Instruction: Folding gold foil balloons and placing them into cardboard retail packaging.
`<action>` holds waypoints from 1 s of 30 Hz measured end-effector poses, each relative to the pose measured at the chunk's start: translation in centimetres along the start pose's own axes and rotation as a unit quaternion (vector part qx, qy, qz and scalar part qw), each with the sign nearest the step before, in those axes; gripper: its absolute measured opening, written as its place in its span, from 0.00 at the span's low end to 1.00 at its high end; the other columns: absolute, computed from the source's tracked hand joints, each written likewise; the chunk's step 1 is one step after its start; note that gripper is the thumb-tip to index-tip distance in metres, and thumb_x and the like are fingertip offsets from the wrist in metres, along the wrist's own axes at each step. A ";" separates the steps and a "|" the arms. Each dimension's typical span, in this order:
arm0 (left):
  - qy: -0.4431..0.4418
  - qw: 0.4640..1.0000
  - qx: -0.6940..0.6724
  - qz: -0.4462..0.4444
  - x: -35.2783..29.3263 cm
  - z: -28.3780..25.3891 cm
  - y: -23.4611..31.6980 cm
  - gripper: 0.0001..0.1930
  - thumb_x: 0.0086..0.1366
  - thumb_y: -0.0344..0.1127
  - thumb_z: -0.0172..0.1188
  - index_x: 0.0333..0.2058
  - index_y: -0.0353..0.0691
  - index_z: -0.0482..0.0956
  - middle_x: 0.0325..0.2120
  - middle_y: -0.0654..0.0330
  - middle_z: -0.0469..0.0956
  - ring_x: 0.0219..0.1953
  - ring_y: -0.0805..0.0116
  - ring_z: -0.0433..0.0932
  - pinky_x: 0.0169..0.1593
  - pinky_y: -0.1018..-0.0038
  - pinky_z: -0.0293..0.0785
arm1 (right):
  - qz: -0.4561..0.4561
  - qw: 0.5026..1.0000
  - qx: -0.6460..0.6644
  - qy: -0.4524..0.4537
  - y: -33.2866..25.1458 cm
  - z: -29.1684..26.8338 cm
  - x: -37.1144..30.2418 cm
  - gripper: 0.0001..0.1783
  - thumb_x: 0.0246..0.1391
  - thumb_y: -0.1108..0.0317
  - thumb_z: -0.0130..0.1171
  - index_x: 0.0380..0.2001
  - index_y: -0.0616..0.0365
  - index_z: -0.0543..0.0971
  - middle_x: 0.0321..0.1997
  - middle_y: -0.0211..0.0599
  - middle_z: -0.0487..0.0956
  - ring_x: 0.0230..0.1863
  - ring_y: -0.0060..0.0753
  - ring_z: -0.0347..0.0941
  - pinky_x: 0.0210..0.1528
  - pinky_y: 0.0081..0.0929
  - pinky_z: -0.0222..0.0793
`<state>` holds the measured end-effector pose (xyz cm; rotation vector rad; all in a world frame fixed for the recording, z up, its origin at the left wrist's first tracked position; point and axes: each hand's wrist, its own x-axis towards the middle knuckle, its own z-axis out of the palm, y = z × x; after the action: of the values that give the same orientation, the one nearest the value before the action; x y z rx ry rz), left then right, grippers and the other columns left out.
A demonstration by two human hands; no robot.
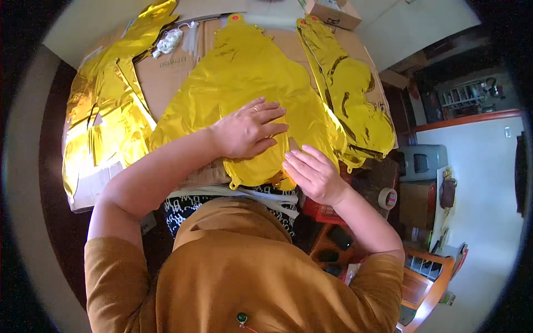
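A cardboard-covered table (pixel 166 72) carries several flat gold foil balloons. The middle foil balloon (pixel 244 83) lies spread directly before the person; a second stack of foil shapes (pixel 350 94) lies just beside it on the right, and crumpled foil sheets (pixel 105 105) lie on the left. The left hand (pixel 250 130) rests palm-down, fingers spread wide, on the balloon's lower part, apparently pinning it flat. The right hand (pixel 313 175), fingers extended and close together, touches the balloon's lower edge near its small tab (pixel 277 178); it grips nothing visible.
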<state>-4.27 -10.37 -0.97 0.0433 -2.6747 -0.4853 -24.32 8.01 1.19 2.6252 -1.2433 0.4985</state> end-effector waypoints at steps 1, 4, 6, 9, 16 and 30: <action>-0.001 1.000 0.004 -0.005 -0.1 0.1 0.0 0.22 0.63 0.39 0.63 0.54 0.41 0.78 0.60 0.46 0.71 0.65 0.47 0.67 0.68 0.49 0.61 | 0.013 0.999 0.043 -0.014 0.2 -0.3 0.2 0.17 0.49 0.68 0.63 0.44 0.60 0.83 0.50 0.44 0.83 0.53 0.42 0.79 0.62 0.43 0.70; -0.014 1.000 0.009 -0.012 0.0 0.2 0.2 0.23 0.64 0.41 0.62 0.56 0.40 0.76 0.60 0.46 0.71 0.65 0.46 0.67 0.68 0.48 0.60 | 0.064 0.972 0.218 -0.053 1.5 -2.2 1.1 0.28 0.39 0.68 0.65 0.49 0.60 0.81 0.52 0.47 0.81 0.54 0.47 0.77 0.62 0.44 0.70; -0.011 1.000 0.006 -0.019 -0.2 0.0 0.2 0.25 0.64 0.40 0.62 0.58 0.40 0.74 0.61 0.45 0.70 0.65 0.46 0.66 0.68 0.48 0.59 | 0.200 0.915 0.345 -0.055 3.5 -3.7 2.0 0.24 0.50 0.60 0.63 0.49 0.60 0.81 0.51 0.48 0.82 0.55 0.45 0.77 0.62 0.41 0.68; -0.001 0.999 -0.026 -0.037 -0.4 0.1 0.1 0.26 0.65 0.38 0.61 0.60 0.39 0.71 0.61 0.44 0.70 0.65 0.44 0.66 0.68 0.50 0.60 | 0.388 0.848 0.359 0.039 8.5 -3.6 5.8 0.26 0.53 0.53 0.66 0.49 0.60 0.81 0.50 0.49 0.82 0.51 0.43 0.80 0.56 0.38 0.73; 0.139 0.955 -0.227 -0.133 0.0 -3.1 -0.6 0.19 0.64 0.35 0.61 0.52 0.37 0.74 0.56 0.43 0.72 0.61 0.43 0.68 0.64 0.56 0.66 | 0.492 0.862 0.030 -0.119 18.3 2.1 10.5 0.26 0.50 0.55 0.71 0.44 0.65 0.81 0.39 0.47 0.84 0.39 0.36 0.80 0.44 0.31 0.74; 0.128 0.975 0.079 -0.162 -1.2 -2.4 -6.5 0.21 0.58 0.41 0.67 0.49 0.39 0.79 0.54 0.49 0.74 0.60 0.44 0.68 0.63 0.52 0.65 | 0.496 0.856 0.095 -0.110 18.6 4.1 11.4 0.29 0.44 0.52 0.73 0.44 0.61 0.82 0.49 0.53 0.82 0.51 0.49 0.79 0.55 0.38 0.73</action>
<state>-2.44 -17.14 -1.67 0.5574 -2.4504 -0.3345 -31.18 -13.09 2.27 1.9841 -2.7264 0.4629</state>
